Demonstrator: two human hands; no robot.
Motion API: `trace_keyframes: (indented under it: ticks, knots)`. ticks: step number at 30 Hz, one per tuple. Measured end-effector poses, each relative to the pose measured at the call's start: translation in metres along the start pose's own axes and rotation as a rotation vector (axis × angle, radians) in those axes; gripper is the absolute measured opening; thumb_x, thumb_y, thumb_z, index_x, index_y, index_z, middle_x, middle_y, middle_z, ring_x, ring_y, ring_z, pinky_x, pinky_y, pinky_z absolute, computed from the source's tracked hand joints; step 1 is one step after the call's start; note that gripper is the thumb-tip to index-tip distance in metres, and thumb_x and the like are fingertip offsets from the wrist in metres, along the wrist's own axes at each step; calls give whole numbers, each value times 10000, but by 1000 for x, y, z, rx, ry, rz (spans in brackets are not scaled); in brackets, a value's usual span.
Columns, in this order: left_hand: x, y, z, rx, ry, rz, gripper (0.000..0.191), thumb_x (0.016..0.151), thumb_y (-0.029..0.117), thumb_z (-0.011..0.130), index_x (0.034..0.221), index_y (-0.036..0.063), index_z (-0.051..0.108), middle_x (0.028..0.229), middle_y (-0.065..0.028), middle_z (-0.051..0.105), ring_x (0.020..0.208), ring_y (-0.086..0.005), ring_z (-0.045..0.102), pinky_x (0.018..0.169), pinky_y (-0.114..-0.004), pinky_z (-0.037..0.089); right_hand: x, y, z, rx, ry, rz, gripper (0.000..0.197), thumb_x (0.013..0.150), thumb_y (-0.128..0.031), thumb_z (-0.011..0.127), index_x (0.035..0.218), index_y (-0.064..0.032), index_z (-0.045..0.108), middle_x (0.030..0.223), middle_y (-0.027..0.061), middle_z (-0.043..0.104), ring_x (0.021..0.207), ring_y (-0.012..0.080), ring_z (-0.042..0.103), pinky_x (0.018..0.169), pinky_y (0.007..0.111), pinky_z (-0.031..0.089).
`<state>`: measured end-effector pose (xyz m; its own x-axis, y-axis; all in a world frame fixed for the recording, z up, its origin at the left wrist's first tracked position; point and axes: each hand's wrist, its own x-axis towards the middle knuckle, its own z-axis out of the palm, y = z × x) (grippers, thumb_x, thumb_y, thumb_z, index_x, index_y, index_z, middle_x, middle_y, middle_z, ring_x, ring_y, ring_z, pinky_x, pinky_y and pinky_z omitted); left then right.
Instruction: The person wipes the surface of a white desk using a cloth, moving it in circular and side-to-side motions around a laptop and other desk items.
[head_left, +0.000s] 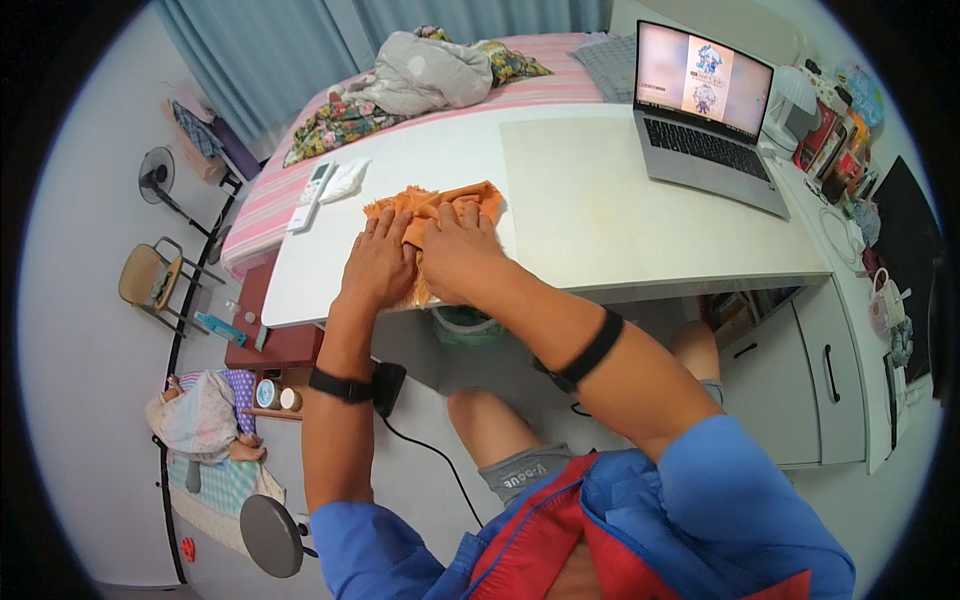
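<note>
An orange cloth (420, 202) with frayed edges lies bunched and creased on the white table (450, 142), near its front edge. My left hand (381, 262) rests on the left part of the cloth, fingers extended and slightly apart. Just beside it, my right hand (461, 259) lies over the right part with its fingers reaching forward. The right thumb and palm are hidden, so I cannot tell whether that hand pinches the fabric. A fold of cloth shows between the two hands, and a fringed edge hangs toward me below them.
A white remote control (311, 196) and a tissue pack (346, 181) lie left of the cloth. An open laptop (705, 150) stands at the right. Below the table is a lined bin (466, 326). A person (202, 420) lies under a blanket on the floor at left, near a stool (271, 536).
</note>
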<state>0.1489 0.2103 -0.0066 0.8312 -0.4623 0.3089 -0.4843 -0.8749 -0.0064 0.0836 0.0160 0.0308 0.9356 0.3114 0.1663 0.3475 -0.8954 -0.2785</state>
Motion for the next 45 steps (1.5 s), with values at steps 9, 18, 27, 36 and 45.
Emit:
trace_keyframes:
  ticks: [9,18,27,36,45]
  knots:
    - [0,32,-11,-48,63,-80,554,1056,280,476,1554,42,529,1640,-250,484,1509,-431,463,1240,-518,372,-6,11,20,-73,283,-54,504,997,-237,605,1345,123,661,1526,362,511,1426,588,425,1196,645,316]
    - [-5,72,-5,-373,153,-135,424,1047,152,515,1429,17,637,1470,-255,631,1381,-429,577,1176,-455,454,-17,41,-11,-166,349,-254,149,879,-109,701,973,-38,793,980,152,774,1052,319,711,1030,469,507]
    - [30,210,-8,-292,131,39,463,1003,250,666,1395,5,643,1516,-294,588,1444,-462,516,1224,-510,388,-107,161,-45,95,363,-207,270,883,-55,668,1132,-31,767,1222,193,738,1209,393,663,1066,475,499]
    - [51,292,2,-171,85,109,565,1055,295,588,1517,-18,499,1613,-304,479,1519,-468,427,1262,-537,327,-156,218,-81,202,481,-176,321,879,-82,665,1179,21,709,1153,208,679,1114,425,620,1061,495,493]
    - [23,241,-11,-132,22,66,573,1044,234,581,1541,-39,498,1632,-314,456,1554,-455,389,1294,-511,299,-140,175,-49,58,460,-167,322,936,-112,626,1212,46,676,1334,269,661,1307,412,601,1167,510,449]
